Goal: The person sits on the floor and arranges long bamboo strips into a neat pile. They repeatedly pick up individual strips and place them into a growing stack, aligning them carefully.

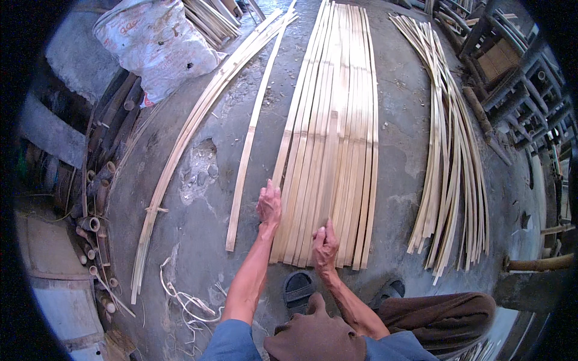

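A row of long, pale split bamboo strips (355,198) lies side by side on the floor in front of me. My right hand (326,245) is closed over the near part of the row, pinching one bamboo strip (331,162) that is smeared by motion. At the left edge of the row is my left hand (269,206), its fingers curled against the outermost strip; whether they grip it is hidden. One single bamboo strip (242,174) lies apart, just left of that hand.
Further left lies a curved bundle of strips (180,141); to the right, a loose, crossed pile (448,150). Thin shavings (186,304) curl near my left forearm. A white sack (156,48) and bamboo poles (99,225) line the left side, wooden frames (527,90) the right.
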Tool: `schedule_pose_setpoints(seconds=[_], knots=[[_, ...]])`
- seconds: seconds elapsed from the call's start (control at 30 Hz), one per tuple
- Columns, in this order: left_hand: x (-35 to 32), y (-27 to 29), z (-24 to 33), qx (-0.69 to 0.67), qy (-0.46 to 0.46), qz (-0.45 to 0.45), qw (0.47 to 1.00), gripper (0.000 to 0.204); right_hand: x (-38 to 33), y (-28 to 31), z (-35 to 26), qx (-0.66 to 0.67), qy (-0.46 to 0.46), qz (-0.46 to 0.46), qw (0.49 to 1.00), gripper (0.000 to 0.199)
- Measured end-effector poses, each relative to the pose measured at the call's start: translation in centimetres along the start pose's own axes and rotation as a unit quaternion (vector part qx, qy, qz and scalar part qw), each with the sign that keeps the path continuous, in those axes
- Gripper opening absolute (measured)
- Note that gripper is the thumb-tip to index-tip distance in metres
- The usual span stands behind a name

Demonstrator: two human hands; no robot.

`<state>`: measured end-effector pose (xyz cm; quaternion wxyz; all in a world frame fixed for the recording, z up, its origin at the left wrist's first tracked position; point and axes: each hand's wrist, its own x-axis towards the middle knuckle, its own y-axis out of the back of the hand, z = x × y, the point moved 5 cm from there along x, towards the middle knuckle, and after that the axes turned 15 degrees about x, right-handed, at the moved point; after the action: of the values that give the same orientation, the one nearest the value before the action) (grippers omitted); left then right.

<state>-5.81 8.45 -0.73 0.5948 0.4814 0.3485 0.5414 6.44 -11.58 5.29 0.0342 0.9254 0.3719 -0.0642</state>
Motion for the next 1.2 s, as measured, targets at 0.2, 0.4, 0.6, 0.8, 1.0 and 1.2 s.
schedule_pose_setpoints(seconds=[0.2,0.4,0.6,0.8,1.0,1.2], knots=[[2.2,2.1,0.0,-0.030,-0.008,0.046,0.998,0.045,-0.6,-2.8,0.3,0.027,-0.002,-0.005,1.000,0.047],[4.2,2.7,-3.1,0.048,0.009,0.002,0.999,0.043,-0.4,-5.8,0.2,0.062,-0.073,-0.026,0.995,0.050],[1.2,2.5,2.2,0.085,-0.162,0.052,0.982,0.058,-0.2,-5.8,3.8,0.102,-0.108,-0.040,0.988,0.054],[-2.9,-2.3,3.4,0.124,-0.321,-0.051,0.938,0.062,-2.1,-6.3,3.9,0.193,-0.212,-0.065,0.956,0.054],[-2.9,-2.4,4.6,0.150,-0.329,-0.074,0.929,0.060,-2.1,-5.9,6.7,0.207,-0.219,-0.052,0.952,0.055],[-3.0,-2.1,4.7,0.172,-0.319,-0.112,0.925,0.064,-1.8,-5.2,4.1,0.052,-0.086,-0.044,0.994,0.053]])
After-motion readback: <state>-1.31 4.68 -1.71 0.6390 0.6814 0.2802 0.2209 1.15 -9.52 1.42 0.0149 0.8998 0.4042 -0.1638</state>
